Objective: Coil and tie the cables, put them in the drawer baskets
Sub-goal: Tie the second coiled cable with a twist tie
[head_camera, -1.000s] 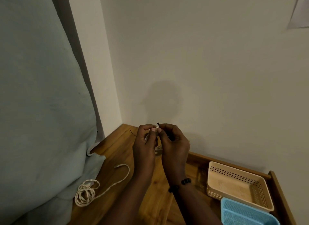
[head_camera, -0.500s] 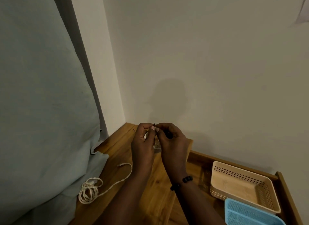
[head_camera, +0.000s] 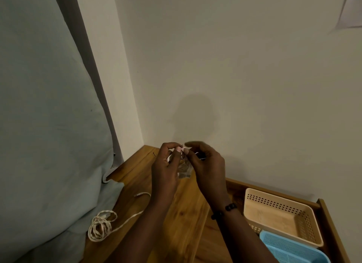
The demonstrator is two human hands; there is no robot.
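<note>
Head view: both hands work a thin tie, raised above the surface.
The left hand (head_camera: 166,165) pinches a small clear bag (head_camera: 184,169) and tie (head_camera: 199,156); the right hand (head_camera: 205,165) has shifted its fingers, pinching the dark wiry tie, so tying is underway. A braided white cable (head_camera: 100,226) lies loosely coiled on wood; perforated plastic baskets (head_camera: 278,221) wait right.

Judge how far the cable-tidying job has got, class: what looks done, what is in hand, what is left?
Done: nothing stored yet; the beige perforated plastic basket looks empty, and the visible part of the light blue plastic basket shows no cable. In hand: the left hand and right hand pinch a thin dark tie beside a small clear bag. Left: the white braided cable lies loosely coiled and untied on the wooden top.
</note>
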